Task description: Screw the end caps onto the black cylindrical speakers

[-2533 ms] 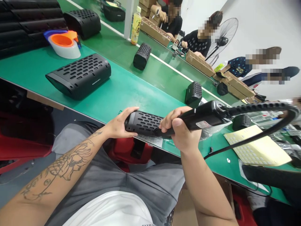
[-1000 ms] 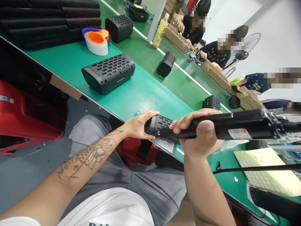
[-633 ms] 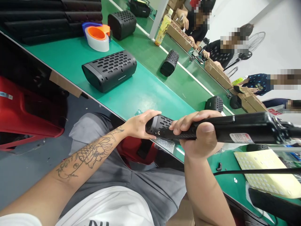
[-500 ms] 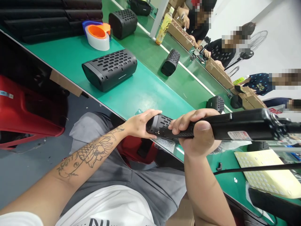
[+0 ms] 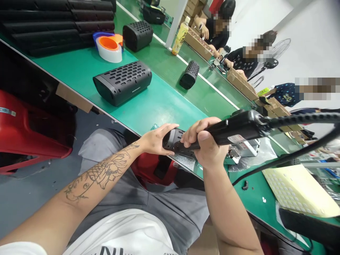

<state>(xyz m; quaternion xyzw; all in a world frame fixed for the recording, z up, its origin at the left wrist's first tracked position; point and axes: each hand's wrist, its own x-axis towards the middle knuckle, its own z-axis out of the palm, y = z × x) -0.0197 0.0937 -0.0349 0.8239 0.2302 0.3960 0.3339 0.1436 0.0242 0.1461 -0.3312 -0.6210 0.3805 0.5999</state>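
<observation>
My left hand (image 5: 152, 141) is closed around the near end of a black speaker housing (image 5: 172, 137) with a slotted grille, at the table's front edge. My right hand (image 5: 208, 148) grips a black corded electric screwdriver (image 5: 236, 128). The tool slants down toward the housing, its cable leaving the rear end to the right. My right hand and the tool hide the bit and the housing's far part, so I cannot tell whether the bit touches a screw. Another black speaker (image 5: 123, 83) lies on the green table (image 5: 170, 106) beyond my left hand.
Stacked black housings (image 5: 58, 24) and a tape dispenser (image 5: 108, 47) stand at upper left. A drink bottle (image 5: 181, 35) and more speakers are farther back. At right lie a yellow sheet (image 5: 300, 191) and a metal device (image 5: 245, 148). A red stool (image 5: 29, 131) is left; co-workers sit opposite.
My right hand has shifted slightly left. The screwdriver's rear end has swung left and away from me, uncovering the metal device. My left hand still holds the speaker housing.
</observation>
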